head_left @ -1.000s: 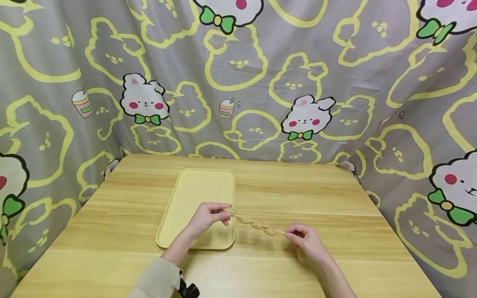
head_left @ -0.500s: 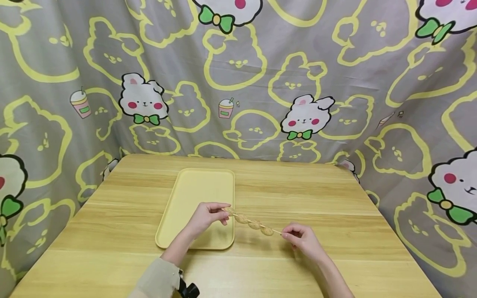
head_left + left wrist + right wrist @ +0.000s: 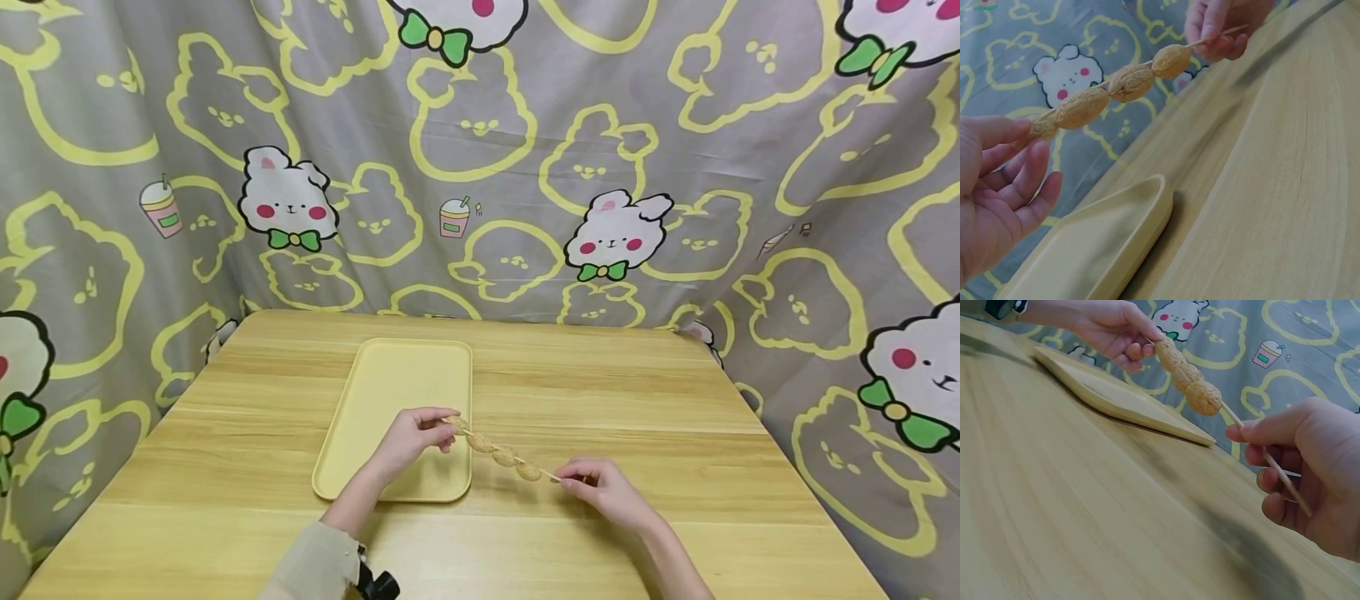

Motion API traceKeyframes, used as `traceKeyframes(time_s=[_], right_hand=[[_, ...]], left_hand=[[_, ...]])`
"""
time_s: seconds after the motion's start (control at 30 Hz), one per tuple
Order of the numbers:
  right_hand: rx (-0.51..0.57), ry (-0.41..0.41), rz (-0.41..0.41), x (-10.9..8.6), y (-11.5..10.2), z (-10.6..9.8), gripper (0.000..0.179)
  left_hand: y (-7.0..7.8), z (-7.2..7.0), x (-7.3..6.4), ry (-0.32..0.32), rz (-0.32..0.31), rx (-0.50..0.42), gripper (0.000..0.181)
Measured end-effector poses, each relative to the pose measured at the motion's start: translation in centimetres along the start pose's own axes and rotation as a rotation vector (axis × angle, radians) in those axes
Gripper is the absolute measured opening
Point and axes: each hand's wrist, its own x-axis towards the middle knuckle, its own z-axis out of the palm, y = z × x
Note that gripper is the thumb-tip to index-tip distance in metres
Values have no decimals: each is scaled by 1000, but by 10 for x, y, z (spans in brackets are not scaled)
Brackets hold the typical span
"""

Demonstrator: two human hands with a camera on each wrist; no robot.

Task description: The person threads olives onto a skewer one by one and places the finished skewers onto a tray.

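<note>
A wooden skewer carries several wrinkled, light-brown oval balls [image 3: 504, 456], held in the air just above the table and partly over the tray's right edge. In the head view it slants down toward the right. My left hand [image 3: 408, 440] pinches the ball at the far end between thumb and forefinger; its other fingers curl loosely, as the left wrist view shows. My right hand [image 3: 611, 492] pinches the bare stick [image 3: 1233, 415] below the last ball [image 3: 1202, 398]. The stick's tail runs past the curled fingers toward the right palm. Part of the left end ball is covered by fingertips.
A shallow yellow rectangular tray [image 3: 412, 375] lies on the wooden table [image 3: 600, 375], under and behind the left hand. A grey curtain [image 3: 510, 100] with rabbit prints hangs round the table's back and sides. A black device [image 3: 375, 583] is strapped at the left wrist.
My right hand has shifted left and slightly down with the stick. The skewer has drifted left and slants a little more steeply. The left hand has moved slightly left, keeping its pinch.
</note>
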Motion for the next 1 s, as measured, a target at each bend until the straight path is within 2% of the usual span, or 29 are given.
traceKeyframes(time_s=[0.23, 0.57, 0.8, 1.0], right_hand=[[1, -61, -23, 4, -8, 6, 15], [-24, -55, 16, 14, -15, 14, 15], [-20, 12, 12, 28, -22, 15, 17], [-14, 57, 33, 43, -29, 17, 13]], left_hand=[[0, -2, 1, 44, 1, 6, 37], [3, -8, 0, 198, -19, 4, 30], [7, -28, -11, 295, 4, 80, 35], [6, -55, -28, 347, -24, 170, 43]])
